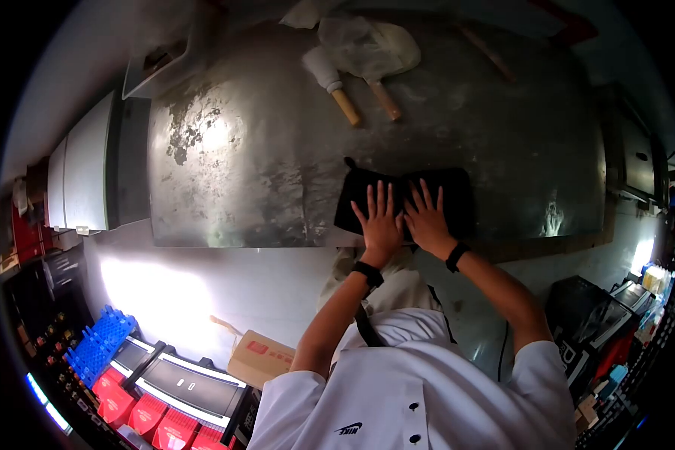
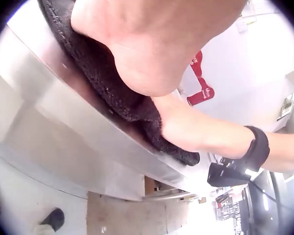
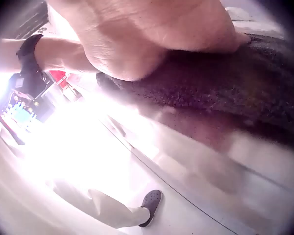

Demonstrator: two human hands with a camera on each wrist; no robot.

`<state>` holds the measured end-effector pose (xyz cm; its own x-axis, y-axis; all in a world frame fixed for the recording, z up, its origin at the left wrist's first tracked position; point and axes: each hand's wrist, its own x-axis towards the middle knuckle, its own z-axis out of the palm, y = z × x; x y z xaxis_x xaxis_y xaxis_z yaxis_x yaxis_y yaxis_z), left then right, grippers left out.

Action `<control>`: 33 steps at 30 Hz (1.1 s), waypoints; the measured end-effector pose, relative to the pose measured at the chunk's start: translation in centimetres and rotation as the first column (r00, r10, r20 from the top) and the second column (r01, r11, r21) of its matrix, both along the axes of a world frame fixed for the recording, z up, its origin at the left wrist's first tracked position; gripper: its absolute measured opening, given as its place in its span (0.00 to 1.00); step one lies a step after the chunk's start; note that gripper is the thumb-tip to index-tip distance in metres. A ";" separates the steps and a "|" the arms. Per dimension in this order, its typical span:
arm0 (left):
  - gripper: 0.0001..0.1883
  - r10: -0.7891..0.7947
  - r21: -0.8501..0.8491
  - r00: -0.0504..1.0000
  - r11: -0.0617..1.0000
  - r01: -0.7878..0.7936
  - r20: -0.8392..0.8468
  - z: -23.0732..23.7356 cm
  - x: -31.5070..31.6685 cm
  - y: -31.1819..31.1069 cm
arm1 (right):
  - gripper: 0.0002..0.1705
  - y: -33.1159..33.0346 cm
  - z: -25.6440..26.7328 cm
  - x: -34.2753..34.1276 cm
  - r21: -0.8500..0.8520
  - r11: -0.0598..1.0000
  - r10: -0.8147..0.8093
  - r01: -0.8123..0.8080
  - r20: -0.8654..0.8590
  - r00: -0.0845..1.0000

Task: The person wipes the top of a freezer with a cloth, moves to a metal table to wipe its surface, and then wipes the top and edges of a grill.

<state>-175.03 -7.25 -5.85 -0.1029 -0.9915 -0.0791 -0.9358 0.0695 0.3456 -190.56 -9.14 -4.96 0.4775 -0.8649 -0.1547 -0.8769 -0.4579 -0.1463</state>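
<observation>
A black towel (image 1: 459,196) lies near the front edge of the metal table, with a small dark loop sticking out at its far left corner. My left hand (image 1: 382,223) rests flat on its left half, fingers straight and spread. Beside it, my right hand (image 1: 430,223) presses on the middle and right part, also with fingers extended, and the two thumbs come close together. In the left wrist view the fuzzy towel (image 2: 105,81) reaches the table rim under the palm. The right wrist view has the heel of the hand (image 3: 137,44) on the towel (image 3: 206,85); fingertips are hidden there.
Farther back on the metal table (image 1: 255,187) lie two wooden-handled tools, one with a yellowish handle (image 1: 346,109) and one with a brown handle (image 1: 386,103), their heads in pale wrapping. A thin stick (image 1: 489,54) lies at the back right. A white cabinet (image 1: 86,172) stands left.
</observation>
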 end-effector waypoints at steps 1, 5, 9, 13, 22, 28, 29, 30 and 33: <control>0.38 0.030 -0.007 1.000 1.000 -0.030 0.007 -0.3 1.5 -0.3 | 0.32 -0.7 0.0 1.6 0.003 1.000 -0.003 0.003 -0.002 1.000; 0.37 0.077 -0.076 0.997 0.994 -0.077 0.002 -0.3 7.1 -3.0 | 0.31 -3.7 -0.3 7.5 -0.050 0.998 0.029 -0.024 0.090 0.996; 0.37 0.047 -0.175 0.997 0.984 -0.034 0.068 -2.1 12.0 -7.7 | 0.30 -8.2 -1.6 11.6 -0.156 0.988 0.042 -0.016 0.167 0.985; 0.36 0.045 -0.217 0.993 0.976 -0.021 0.106 -3.3 13.4 -9.9 | 0.29 -10.9 -1.9 12.3 -0.198 0.979 0.092 -0.050 0.212 0.973; 0.38 -0.036 -0.048 0.988 0.998 0.044 0.149 -0.7 13.2 1.8 | 0.31 1.2 -0.5 11.2 -0.069 0.996 0.072 -0.061 0.171 0.983; 0.38 -0.036 0.053 0.990 0.998 0.029 0.136 0.3 12.1 8.6 | 0.33 7.4 0.5 10.3 -0.002 0.996 0.088 -0.089 0.181 0.980; 0.38 -0.027 0.077 0.990 0.997 0.016 0.141 0.4 12.1 8.2 | 0.34 7.2 0.4 10.4 0.006 0.998 0.065 -0.068 0.204 0.977; 0.38 -0.030 0.071 0.988 0.997 0.020 0.148 0.3 12.1 8.1 | 0.33 7.2 0.3 10.4 0.002 0.998 0.065 -0.067 0.196 0.978; 0.38 -0.049 0.064 0.990 0.997 0.041 0.133 0.2 12.6 7.8 | 0.32 6.8 0.1 10.5 -0.012 0.998 0.067 -0.067 0.241 0.968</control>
